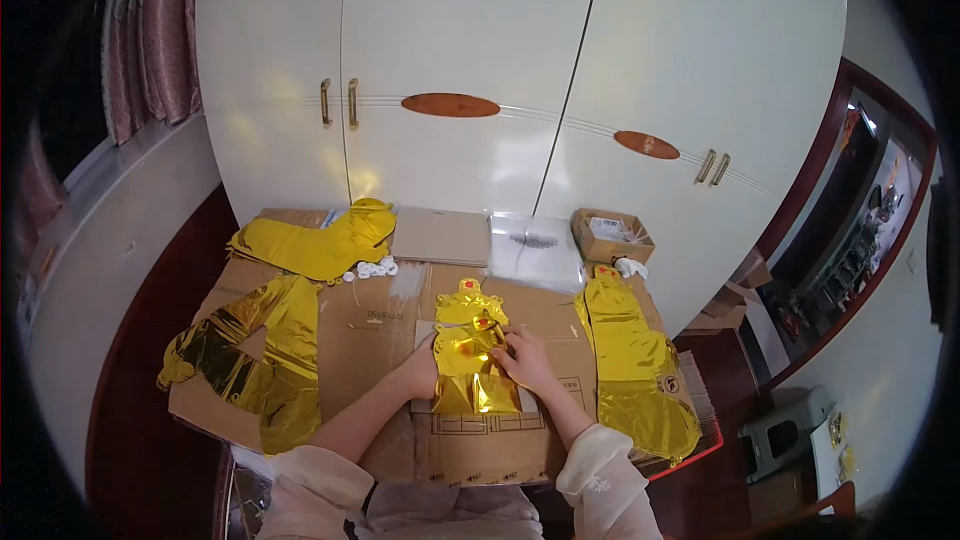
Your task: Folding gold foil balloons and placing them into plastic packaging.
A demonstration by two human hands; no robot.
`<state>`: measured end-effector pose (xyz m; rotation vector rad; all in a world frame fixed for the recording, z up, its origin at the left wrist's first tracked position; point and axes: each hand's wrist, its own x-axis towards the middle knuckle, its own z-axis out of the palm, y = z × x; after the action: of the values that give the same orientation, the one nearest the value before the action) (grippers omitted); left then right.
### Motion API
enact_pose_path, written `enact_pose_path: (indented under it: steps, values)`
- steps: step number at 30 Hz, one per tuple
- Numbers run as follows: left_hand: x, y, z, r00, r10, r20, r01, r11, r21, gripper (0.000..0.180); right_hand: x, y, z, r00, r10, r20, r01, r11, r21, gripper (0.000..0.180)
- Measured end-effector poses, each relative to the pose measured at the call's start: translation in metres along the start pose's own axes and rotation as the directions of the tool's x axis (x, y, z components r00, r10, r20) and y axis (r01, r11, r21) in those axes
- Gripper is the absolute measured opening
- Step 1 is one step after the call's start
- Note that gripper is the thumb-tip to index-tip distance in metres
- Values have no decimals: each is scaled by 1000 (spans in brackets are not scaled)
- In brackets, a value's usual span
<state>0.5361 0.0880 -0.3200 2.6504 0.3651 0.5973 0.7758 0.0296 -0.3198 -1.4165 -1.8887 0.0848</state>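
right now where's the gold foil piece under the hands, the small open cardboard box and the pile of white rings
gold foil piece (467, 312): head view, on its upper part above the hands
small open cardboard box (611, 237): head view, on its inside, back right of the table
white rings (372, 268): head view, middle of the pile

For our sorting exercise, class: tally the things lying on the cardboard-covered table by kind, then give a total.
Gold foil balloon piles: 4, namely under the hands, far left, near left, right
Open cardboard box: 1
Flat tan pad: 1
Clear plastic bag stack: 1
Cluster of small white pieces: 1
Total: 8
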Motion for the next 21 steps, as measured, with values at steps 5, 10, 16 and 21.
enact_pose_path:
  steps: [5, 10, 16, 21]
  values:
    - [-4, -8, 4, 999, 50, 9, -51, 952, 303, 42, 0, -8, 1, 991, 128, 39, -125, 989, -85, 31]
    - [-13, -12, -9, 1000, -19, 10, 12, 884, 467, 33, 3, -15, 0, 988, 142, 52, -137, 986, -97, 34]
    - [-27, 123, -40, 940, -231, -252, 330, 806, 491, 22, 1, -18, -5, 978, 203, 57, -195, 973, -127, 31]
    - [-26, 160, 12, 999, 41, -2, -36, 883, 468, 54, 1, -16, -3, 986, 167, 14, -165, 983, -85, 29]
